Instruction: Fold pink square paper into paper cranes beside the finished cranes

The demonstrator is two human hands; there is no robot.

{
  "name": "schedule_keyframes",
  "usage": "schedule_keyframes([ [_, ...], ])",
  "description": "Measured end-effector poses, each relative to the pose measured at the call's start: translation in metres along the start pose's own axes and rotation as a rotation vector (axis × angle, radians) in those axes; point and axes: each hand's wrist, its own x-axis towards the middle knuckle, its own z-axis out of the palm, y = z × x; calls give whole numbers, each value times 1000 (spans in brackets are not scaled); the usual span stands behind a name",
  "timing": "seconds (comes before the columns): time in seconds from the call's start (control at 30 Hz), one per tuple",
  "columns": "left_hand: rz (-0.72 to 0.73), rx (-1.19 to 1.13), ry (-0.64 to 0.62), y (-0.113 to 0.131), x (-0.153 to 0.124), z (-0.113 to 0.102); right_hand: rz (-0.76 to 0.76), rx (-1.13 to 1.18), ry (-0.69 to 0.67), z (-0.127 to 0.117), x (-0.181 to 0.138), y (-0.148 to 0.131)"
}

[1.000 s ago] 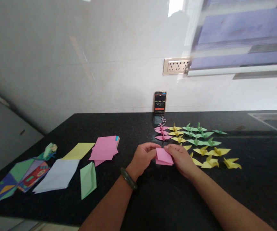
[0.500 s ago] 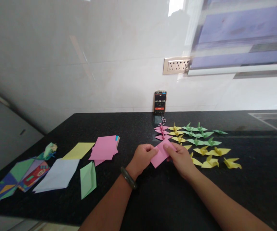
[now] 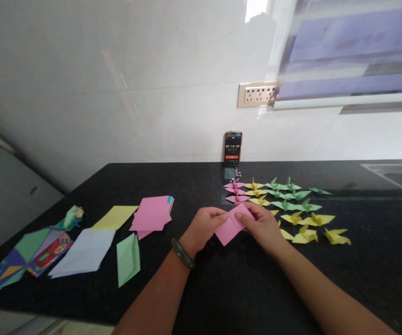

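Observation:
A folded piece of pink origami paper (image 3: 229, 231) is held between both hands above the dark counter, tilted with one corner toward me. My left hand (image 3: 204, 228) pinches its left edge, thumb on top; a dark bangle circles that wrist. My right hand (image 3: 262, 228) grips the upper right part, thumb pressed on the face and fingers hidden behind. Just beyond the paper stand pink paper cranes (image 3: 236, 191). Yellow cranes (image 3: 305, 234) and green cranes (image 3: 284, 204) spread in rows to the right of them.
A stack of pink sheets (image 3: 150, 214) lies left, near a folded green paper (image 3: 128, 260), white sheets (image 3: 85, 253) and a yellow sheet (image 3: 115, 217). Colourful packaging (image 3: 29, 256) rests at far left. A phone (image 3: 232, 148) showing a timer leans on the wall below a socket panel (image 3: 256, 95).
My left hand has shifted slightly left, and the pink paper's lower corner has moved a little left and toward me. Both hands keep their hold.

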Motion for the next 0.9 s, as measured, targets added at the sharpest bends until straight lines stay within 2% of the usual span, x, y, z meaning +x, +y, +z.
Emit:
schedule_keyframes([
  [0.13, -16, 10, -40, -1, -1, -1, -76, -112, 2, -3, 0, 1],
  [0.23, -21, -67, -80, -6, 1, -3, -169, -172, -11, -5, 0, 0],
  [0.4, -54, -245, -114, -10, 3, -5, -490, -191, -176, -13, 4, 0],
  [0.5, -73, -289, -121, -8, 3, -5, -586, -268, -266, -17, 6, 0],
  [0.63, -73, -312, -155, -7, 3, -6, -607, -343, -319, -20, 6, -2],
  [0.9, -99, -330, -160, -8, 4, -5, -569, -339, -383, -23, 6, -4],
])
